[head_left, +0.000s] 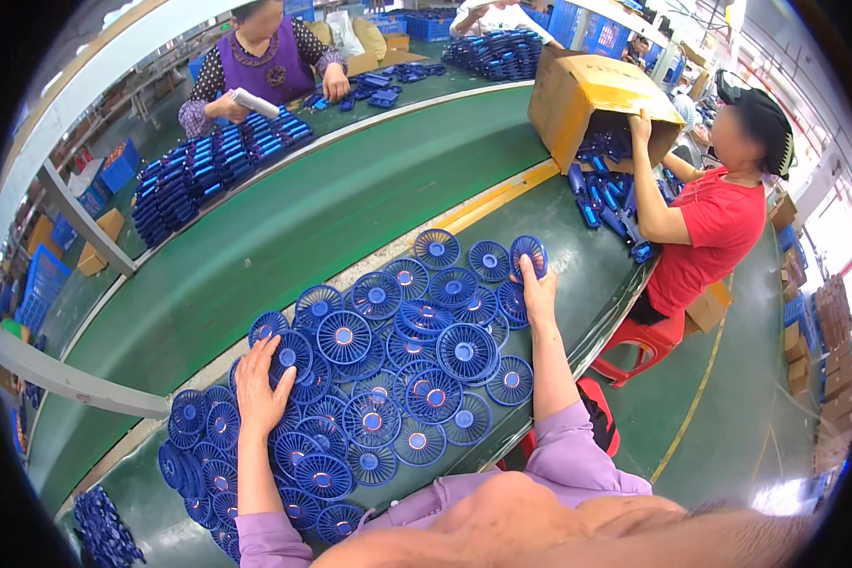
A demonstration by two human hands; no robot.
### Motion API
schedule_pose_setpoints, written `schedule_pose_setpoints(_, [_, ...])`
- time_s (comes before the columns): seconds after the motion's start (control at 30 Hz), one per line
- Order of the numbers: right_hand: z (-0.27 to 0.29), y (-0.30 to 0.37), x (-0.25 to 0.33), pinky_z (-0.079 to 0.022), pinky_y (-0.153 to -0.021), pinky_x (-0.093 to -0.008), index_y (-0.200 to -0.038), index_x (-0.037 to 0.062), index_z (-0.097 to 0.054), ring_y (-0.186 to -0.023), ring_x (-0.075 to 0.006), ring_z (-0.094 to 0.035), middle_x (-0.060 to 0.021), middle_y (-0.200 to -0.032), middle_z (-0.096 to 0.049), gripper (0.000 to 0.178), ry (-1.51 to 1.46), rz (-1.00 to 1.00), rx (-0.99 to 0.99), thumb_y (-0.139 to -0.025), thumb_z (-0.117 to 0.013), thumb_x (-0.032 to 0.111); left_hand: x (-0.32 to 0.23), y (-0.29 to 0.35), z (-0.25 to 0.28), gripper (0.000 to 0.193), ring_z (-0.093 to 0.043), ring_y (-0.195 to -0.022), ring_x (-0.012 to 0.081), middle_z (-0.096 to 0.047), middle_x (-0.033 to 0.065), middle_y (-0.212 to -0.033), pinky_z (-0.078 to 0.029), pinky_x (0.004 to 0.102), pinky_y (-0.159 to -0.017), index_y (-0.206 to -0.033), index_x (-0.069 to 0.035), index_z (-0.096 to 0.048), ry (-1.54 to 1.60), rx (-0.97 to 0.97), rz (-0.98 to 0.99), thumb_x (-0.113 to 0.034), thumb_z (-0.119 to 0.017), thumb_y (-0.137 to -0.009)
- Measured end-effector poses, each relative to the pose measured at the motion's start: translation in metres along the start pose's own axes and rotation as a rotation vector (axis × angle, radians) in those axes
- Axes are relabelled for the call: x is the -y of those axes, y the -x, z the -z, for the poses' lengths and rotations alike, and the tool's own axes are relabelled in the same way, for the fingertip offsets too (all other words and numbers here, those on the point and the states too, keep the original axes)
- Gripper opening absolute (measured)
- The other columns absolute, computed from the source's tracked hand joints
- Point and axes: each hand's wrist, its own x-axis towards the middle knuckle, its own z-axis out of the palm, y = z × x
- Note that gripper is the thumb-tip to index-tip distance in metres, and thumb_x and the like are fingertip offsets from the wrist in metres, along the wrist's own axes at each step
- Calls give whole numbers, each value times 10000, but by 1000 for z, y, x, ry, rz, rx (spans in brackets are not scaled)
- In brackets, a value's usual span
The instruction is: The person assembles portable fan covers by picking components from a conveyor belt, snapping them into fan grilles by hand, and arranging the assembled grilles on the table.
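Many round blue plastic fan grilles [369, 419] with spokes and a solid centre disc lie in a loose, overlapping heap on the green worktable in front of me. At the heap's left side, my left hand [259, 386] has its fingers and thumb around the edge of one blue grille [293, 352]. Beyond the heap's right end, my right hand [540, 295] pinches another grille [529, 254] by its lower rim. That one is raised and tilted. My right fingers are partly hidden behind it.
A green conveyor belt [350, 199] runs behind the heap. Across it, a person in a purple apron handles stacked dark blue parts [208, 170]. At right, a person in red holds a tipped cardboard box [577, 95] with blue parts [604, 194] spilling out. A metal frame [85, 379] stands left.
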Motion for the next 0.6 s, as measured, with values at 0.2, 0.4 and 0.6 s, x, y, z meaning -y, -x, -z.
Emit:
schedule_pose_setpoints(0.2, [-3, -1, 0, -560, -675, -268, -1077, 21, -662, -809, -100, -615, -25, -935, -651, 217, -47, -22, -24, -960, -616, 197, -1, 0, 1, 555, -491, -1260, 353, -532, 190, -1360, -327, 483, -1084, -1352, -96, -524, -2, -15, -5, -329, -655, -865])
schedule_pose_setpoints(0.4, [-2, -1, 0, -553, -660, -259, -1057, 8, -655, -788, -90, -604, -17, -916, -640, 214, -38, -14, -10, -956, -624, 194, 0, -1, 0, 563, -480, -1274, 357, -530, 195, -1362, -321, 491, -1087, -1351, -91, -530, 12, 0, 12, -335, -655, -859])
schedule_pose_setpoints(0.6, [-5, 1, -3, -543, -655, -241, -1128, 5, -634, -804, -77, -597, -6, -962, -642, 252, -38, 1, 7, -930, -649, 160, 12, 6, -6, 571, -496, -1262, 362, -550, 211, -1331, -338, 484, -1072, -1338, -87, -541, 51, -6, 0, -342, -667, -843])
